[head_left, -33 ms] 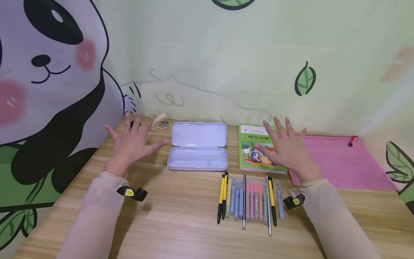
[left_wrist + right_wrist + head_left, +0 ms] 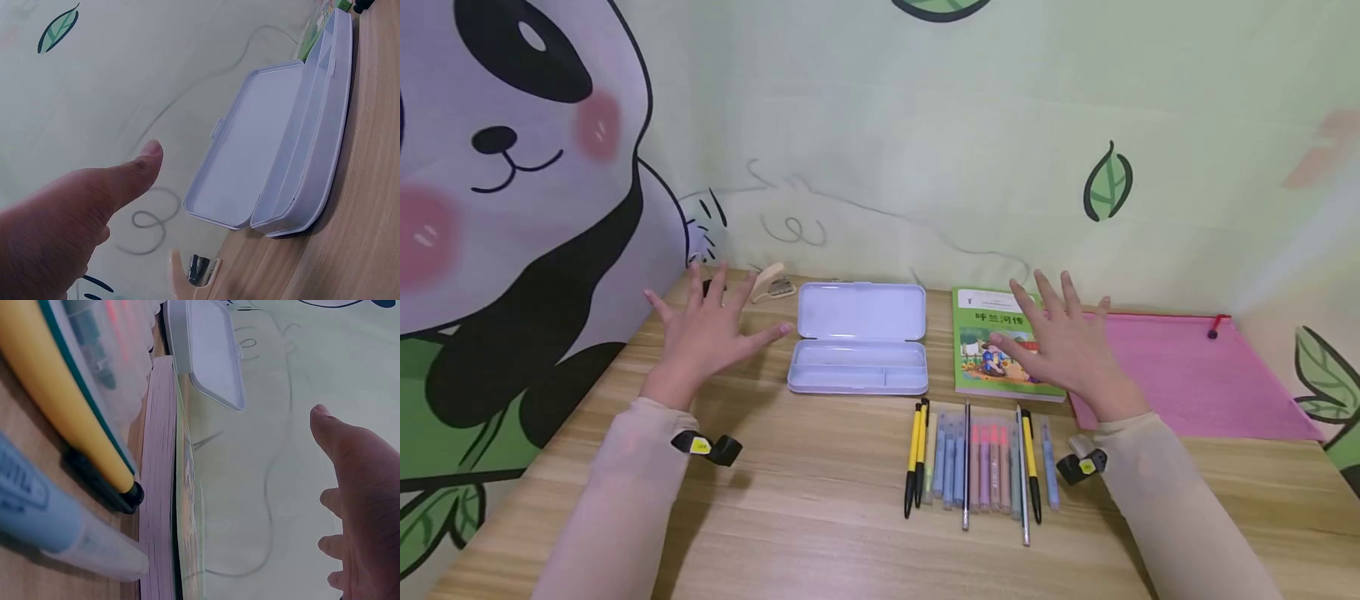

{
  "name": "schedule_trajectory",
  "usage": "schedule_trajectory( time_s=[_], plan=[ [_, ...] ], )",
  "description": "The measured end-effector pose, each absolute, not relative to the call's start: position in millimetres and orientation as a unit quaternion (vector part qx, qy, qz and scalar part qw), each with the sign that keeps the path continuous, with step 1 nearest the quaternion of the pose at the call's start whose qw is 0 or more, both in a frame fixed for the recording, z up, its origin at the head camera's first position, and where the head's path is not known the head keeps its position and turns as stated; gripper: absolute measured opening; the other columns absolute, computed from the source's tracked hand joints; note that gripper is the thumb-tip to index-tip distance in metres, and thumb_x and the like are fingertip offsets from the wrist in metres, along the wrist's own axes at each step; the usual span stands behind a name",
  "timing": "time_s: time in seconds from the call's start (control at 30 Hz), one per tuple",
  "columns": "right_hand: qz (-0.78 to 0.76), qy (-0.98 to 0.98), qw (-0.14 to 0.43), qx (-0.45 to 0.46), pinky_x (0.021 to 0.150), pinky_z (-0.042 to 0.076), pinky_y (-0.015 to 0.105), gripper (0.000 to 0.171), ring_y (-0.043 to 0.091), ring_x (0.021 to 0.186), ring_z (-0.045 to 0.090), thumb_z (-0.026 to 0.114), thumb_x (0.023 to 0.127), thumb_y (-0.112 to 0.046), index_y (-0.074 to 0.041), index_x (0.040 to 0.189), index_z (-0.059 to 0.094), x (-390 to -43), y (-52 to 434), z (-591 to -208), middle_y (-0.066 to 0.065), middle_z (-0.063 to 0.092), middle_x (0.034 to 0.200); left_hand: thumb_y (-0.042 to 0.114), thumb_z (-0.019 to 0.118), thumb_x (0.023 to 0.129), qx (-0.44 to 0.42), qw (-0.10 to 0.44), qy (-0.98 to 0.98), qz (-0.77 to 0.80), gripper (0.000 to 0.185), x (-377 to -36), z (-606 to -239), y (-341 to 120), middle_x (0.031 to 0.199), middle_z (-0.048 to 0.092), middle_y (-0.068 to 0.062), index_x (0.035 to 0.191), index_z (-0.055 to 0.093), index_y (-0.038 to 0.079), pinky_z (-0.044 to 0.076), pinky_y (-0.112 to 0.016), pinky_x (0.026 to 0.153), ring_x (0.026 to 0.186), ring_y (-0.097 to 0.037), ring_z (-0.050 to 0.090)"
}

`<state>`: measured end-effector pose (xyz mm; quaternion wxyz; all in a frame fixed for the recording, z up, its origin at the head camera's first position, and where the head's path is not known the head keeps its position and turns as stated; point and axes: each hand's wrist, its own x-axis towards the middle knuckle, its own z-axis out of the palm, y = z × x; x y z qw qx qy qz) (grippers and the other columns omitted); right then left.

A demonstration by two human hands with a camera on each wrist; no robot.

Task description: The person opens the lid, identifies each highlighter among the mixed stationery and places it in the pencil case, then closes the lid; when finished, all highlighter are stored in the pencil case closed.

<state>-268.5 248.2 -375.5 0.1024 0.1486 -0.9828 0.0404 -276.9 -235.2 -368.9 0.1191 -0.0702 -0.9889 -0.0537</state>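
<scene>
My left hand (image 2: 703,329) hovers with fingers spread above the wooden desk (image 2: 820,525), left of an open pale lilac pencil case (image 2: 859,346); it holds nothing. In the left wrist view the thumb (image 2: 119,181) points toward the case (image 2: 281,156). My right hand (image 2: 1063,346) floats open, fingers spread, over a green picture book (image 2: 985,329). A row of several pens and markers (image 2: 977,467) lies in front of the case and book. The right wrist view shows a yellow pen (image 2: 62,406), a blue marker (image 2: 50,519) and the book's edge (image 2: 159,487).
A pink zip pouch (image 2: 1195,375) lies at the right of the book. A beige stapler (image 2: 772,283) sits at the back left by the wall. Panda and leaf wallpaper closes the desk on the back and left sides.
</scene>
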Motion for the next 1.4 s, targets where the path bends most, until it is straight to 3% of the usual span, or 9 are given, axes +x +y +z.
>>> schedule_trajectory(
  time_s=[0.23,0.33,0.43,0.5,0.63,0.8,1.0,1.1,1.4],
  plan=[
    [0.041,-0.980,0.114,0.157,0.101,-0.013,0.084,0.093,0.038,0.151,-0.016,0.040,0.092,-0.078,-0.026,0.163,0.012,-273.1,244.5,-372.4,0.013,0.000,0.169,0.093,0.032,0.080,-0.071,0.114,-0.989,-0.056,0.105,-276.9,-363.6,-236.9,0.168,0.002,-0.014,0.162,0.019,0.028,-0.032,-0.078,0.089,0.145,-0.037,-0.027],
    [0.039,-0.978,0.118,0.169,0.102,-0.006,0.085,0.092,0.040,0.152,-0.010,0.043,0.092,-0.076,-0.025,0.163,0.016,-272.2,241.5,-370.6,0.012,0.002,0.169,0.091,0.033,0.082,-0.074,0.115,-0.989,-0.061,0.104,-279.0,-365.0,-235.4,0.168,0.006,-0.015,0.162,0.020,0.026,-0.026,-0.080,0.095,0.149,-0.041,-0.019],
    [0.083,-0.966,0.119,0.214,0.111,0.018,0.077,0.080,0.042,0.150,0.018,0.051,0.096,-0.065,-0.018,0.158,0.033,-267.2,231.8,-370.1,0.014,0.024,0.164,0.084,0.041,0.087,-0.089,0.118,-0.981,-0.126,0.099,-282.6,-374.5,-230.6,0.165,0.019,-0.018,0.162,0.021,0.023,-0.007,-0.079,0.108,0.151,-0.045,0.007],
    [0.138,-0.949,0.097,0.264,0.109,0.036,0.064,0.065,0.037,0.138,0.042,0.058,0.098,-0.053,-0.011,0.147,0.050,-261.5,220.6,-371.9,0.014,0.047,0.151,0.078,0.047,0.090,-0.106,0.105,-0.970,-0.190,0.098,-285.5,-387.8,-226.4,0.162,0.027,-0.020,0.161,0.023,0.016,0.012,-0.073,0.114,0.147,-0.045,0.023],
    [0.221,-0.905,-0.012,0.364,0.095,0.053,0.046,0.041,0.027,0.112,0.063,0.064,0.099,-0.035,-0.004,0.126,0.067,-249.1,195.8,-384.2,0.010,0.068,0.123,0.074,0.052,0.090,-0.108,0.058,-0.948,-0.292,0.102,-284.5,-421.5,-218.2,0.158,0.035,-0.020,0.159,0.024,0.006,0.029,-0.061,0.115,0.144,-0.043,0.033],
    [0.217,-0.892,-0.084,0.388,0.086,0.055,0.038,0.041,0.017,0.099,0.064,0.068,0.096,-0.039,-0.007,0.121,0.069,-241.9,177.9,-400.4,0.002,0.069,0.112,0.076,0.056,0.086,-0.100,0.037,-0.939,-0.328,0.107,-281.4,-444.5,-209.4,0.154,0.042,-0.018,0.157,0.027,0.002,0.028,-0.057,0.117,0.143,-0.039,0.037],
    [0.173,-0.908,-0.085,0.372,0.081,0.051,0.035,0.046,0.014,0.095,0.054,0.072,0.087,-0.056,-0.017,0.112,0.070,-239.8,169.8,-405.3,-0.007,0.062,0.103,0.067,0.072,0.082,-0.157,0.032,-0.928,-0.336,0.099,-281.0,-448.1,-205.2,0.152,0.047,-0.014,0.154,0.037,0.009,0.027,-0.057,0.117,0.141,-0.037,0.038],
    [0.162,-0.912,-0.086,0.367,0.077,0.048,0.032,0.045,0.013,0.091,0.051,0.072,0.085,-0.060,-0.020,0.107,0.068,-238.5,166.6,-405.4,-0.009,0.059,0.099,0.066,0.077,0.076,-0.173,0.032,-0.927,-0.330,0.107,-279.4,-450.2,-206.2,0.155,0.043,-0.015,0.157,0.032,0.013,0.025,-0.061,0.117,0.142,-0.039,0.037],
    [0.171,-0.913,-0.095,0.358,0.078,0.046,0.032,0.042,0.013,0.093,0.047,0.074,0.084,-0.058,-0.024,0.106,0.066,-233.0,163.9,-412.9,-0.010,0.058,0.101,0.073,0.077,0.070,-0.177,0.034,-0.929,-0.323,0.116,-274.7,-457.9,-208.3,0.156,0.041,-0.014,0.160,0.028,0.016,0.025,-0.061,0.117,0.143,-0.038,0.035]
  ],
)
